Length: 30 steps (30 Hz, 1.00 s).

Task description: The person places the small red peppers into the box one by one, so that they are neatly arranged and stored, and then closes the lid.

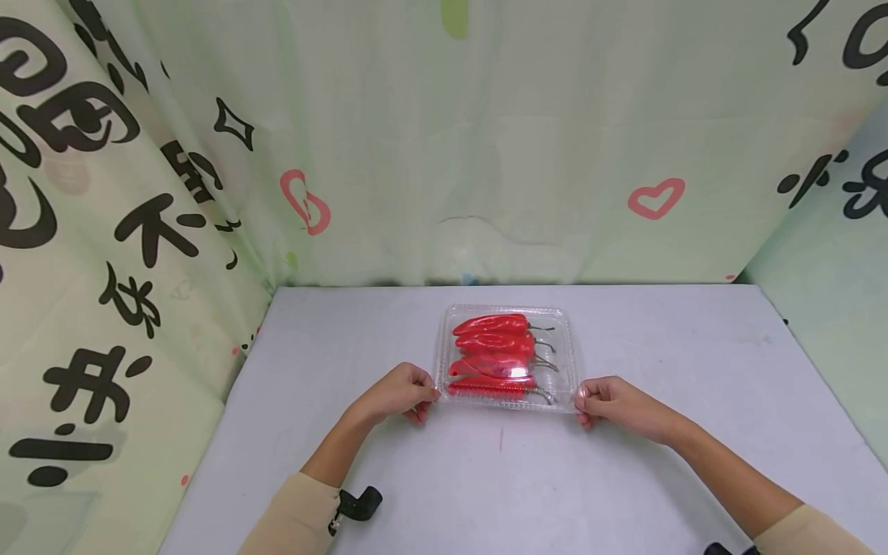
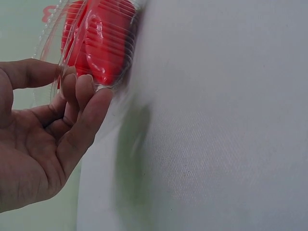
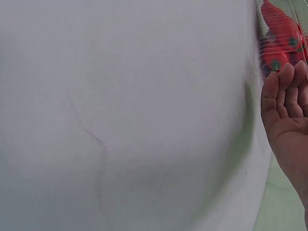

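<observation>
A clear plastic box [image 1: 566, 351] with a ribbed rim lies on the table, several red chili peppers [image 1: 494, 364] side by side inside it, stems toward the right. At the box's front left corner, my left hand [image 1: 402, 391] pinches the rim between thumb and fingers; the left wrist view shows the thumb and fingertips on the edge of the plastic. My right hand [image 1: 620, 407] pinches the front right corner. In the right wrist view its curled fingers [image 3: 285, 94] are against the box, and the thumb is out of sight.
The box sits toward the back of a white-covered table [image 1: 499, 493]. A pale green printed curtain [image 1: 513, 154] hangs behind the table and along both sides. Black wrist cameras, one of them [image 1: 361, 503] by the left sleeve, sit on both wrists.
</observation>
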Tool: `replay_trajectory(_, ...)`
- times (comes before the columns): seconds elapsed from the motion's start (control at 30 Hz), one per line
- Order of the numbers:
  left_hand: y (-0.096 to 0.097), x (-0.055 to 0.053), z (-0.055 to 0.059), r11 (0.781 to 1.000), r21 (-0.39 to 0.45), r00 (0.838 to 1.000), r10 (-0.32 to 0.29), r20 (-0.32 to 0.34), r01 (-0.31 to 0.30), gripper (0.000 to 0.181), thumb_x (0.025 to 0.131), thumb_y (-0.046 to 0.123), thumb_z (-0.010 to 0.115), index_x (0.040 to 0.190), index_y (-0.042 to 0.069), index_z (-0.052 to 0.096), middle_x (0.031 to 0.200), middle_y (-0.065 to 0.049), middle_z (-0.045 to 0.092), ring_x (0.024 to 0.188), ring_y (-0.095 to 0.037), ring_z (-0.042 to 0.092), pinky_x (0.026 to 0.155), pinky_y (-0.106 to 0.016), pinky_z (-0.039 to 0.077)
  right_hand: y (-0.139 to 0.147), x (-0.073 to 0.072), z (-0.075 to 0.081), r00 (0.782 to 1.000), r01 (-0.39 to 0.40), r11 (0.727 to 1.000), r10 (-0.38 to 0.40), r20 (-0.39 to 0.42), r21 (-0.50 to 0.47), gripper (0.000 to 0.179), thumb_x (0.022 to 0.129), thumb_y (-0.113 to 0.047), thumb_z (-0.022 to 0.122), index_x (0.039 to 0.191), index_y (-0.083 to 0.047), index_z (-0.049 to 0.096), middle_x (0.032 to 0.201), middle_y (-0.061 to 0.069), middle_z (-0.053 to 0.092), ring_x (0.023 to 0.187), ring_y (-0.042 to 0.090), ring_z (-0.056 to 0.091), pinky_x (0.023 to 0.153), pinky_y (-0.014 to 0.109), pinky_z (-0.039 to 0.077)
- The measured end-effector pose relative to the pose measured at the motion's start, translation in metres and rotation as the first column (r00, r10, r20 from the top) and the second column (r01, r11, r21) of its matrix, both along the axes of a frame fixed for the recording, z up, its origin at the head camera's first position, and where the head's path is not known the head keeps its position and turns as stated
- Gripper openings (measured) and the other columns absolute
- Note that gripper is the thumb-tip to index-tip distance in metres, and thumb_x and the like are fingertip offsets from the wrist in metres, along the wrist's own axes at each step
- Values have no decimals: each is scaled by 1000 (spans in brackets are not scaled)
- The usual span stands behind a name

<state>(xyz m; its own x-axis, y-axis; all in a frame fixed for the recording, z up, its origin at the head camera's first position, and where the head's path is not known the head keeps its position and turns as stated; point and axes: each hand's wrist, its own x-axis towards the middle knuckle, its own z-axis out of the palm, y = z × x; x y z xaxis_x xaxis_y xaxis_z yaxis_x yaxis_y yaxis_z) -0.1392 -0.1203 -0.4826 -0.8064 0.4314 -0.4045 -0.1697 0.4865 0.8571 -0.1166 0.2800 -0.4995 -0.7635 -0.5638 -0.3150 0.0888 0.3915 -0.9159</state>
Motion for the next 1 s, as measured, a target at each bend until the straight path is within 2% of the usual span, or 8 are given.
replay_trajectory(0.2,-1,0,0,1000,-1,1000,6,1,-6,25,97,11,64,84,-11,64,63,-5,60,55,-15,59,60,-32,63,0,-1,-4,1000,2,1000,-2,-9,-13,24,106,-13,56,96,8,61,85,4,67,79,12,64,75,25,59)
replay_trajectory(0.7,0,-2,-3,1000,9,1000,-8,12,8,24,98,12,65,88,-11,66,63,-5,60,54,-15,60,60,-33,63,4,1,-8,992,-6,993,20,123,-117,39,108,-15,51,106,23,50,87,4,65,81,10,63,77,25,59)
replay_trajectory(0.93,-2,-2,-1,1000,0,1000,-10,8,10,25,98,13,65,89,-10,66,64,-6,61,55,-16,61,60,-31,63,2,0,-2,993,-15,989,31,110,-145,33,109,-13,48,103,19,53,88,3,64,81,10,63,77,25,60)
replay_trajectory(1.0,-3,-2,-1,1000,-3,1000,-12,8,12,25,98,13,65,88,-10,66,64,-6,61,55,-16,61,60,-31,63,1,0,-1,993,-13,991,29,115,-136,35,109,-14,49,105,21,52,88,4,64,81,10,63,78,25,60)
